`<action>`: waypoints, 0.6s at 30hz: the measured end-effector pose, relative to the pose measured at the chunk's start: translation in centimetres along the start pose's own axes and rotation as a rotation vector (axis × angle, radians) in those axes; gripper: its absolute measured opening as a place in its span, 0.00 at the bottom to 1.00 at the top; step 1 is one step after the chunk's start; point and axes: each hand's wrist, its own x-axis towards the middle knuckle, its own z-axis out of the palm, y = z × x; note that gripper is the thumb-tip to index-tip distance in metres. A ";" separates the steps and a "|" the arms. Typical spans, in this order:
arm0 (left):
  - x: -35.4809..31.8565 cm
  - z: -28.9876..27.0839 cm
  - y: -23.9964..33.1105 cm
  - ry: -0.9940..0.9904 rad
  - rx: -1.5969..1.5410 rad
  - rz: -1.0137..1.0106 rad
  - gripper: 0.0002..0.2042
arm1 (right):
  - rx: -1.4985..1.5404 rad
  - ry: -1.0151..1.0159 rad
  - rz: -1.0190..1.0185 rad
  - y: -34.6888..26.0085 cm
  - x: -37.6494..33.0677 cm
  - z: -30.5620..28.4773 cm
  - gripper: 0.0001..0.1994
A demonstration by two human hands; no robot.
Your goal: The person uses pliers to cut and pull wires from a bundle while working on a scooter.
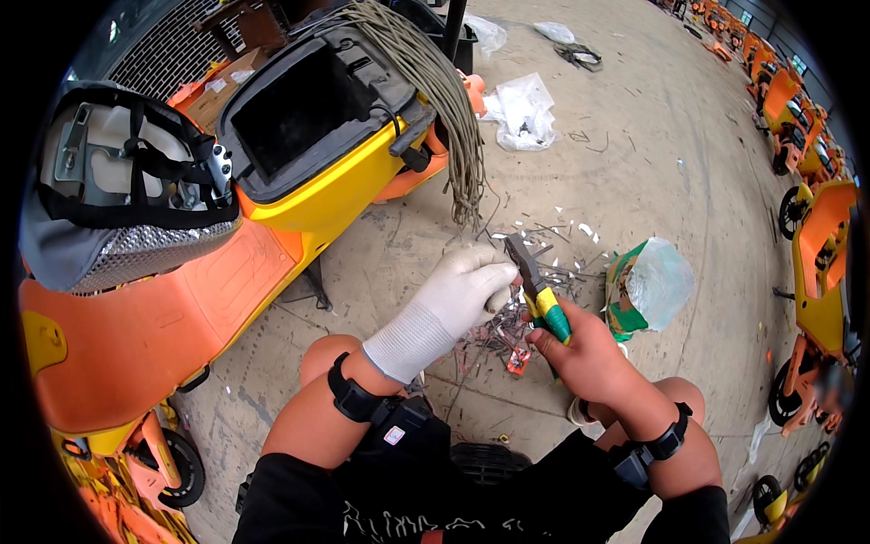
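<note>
My right hand (pixel 580 349), bare, is wrapped round a pair of pliers (pixel 544 295) with green and yellow handles. The dark jaws point up and away from me, right beside my left hand's fingertips. My left hand (pixel 467 286) wears a white knitted glove and its fingers are curled closed. What sits between those fingers is too small and hidden to make out. Just beyond the glove, a bundle of long grey-brown cables (pixel 444 100) hangs down, draped over a yellow scooter body (pixel 335 195). Beneath both hands lies a heap of cut wire scraps (pixel 489 340) on the floor.
On the orange scooter deck (pixel 163 317) at left rests a grey bag (pixel 136 249) of metal parts. A green-and-white sack (pixel 666 286) stands right of the scraps. Clear plastic bags (pixel 526 113) lie farther off. Orange scooters (pixel 825 245) line the right side.
</note>
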 end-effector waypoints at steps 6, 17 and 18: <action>0.2 -0.8 -0.2 -0.122 -0.391 -0.209 0.09 | -0.157 0.115 -0.169 0.9 -0.1 0.4 0.25; 0.8 -1.3 -0.6 -0.173 -0.492 -0.300 0.10 | -0.197 0.151 -0.247 1.3 0.1 0.3 0.25; 0.7 -1.0 -0.6 -0.146 -0.379 -0.222 0.09 | -0.191 0.142 -0.203 1.2 0.0 0.2 0.23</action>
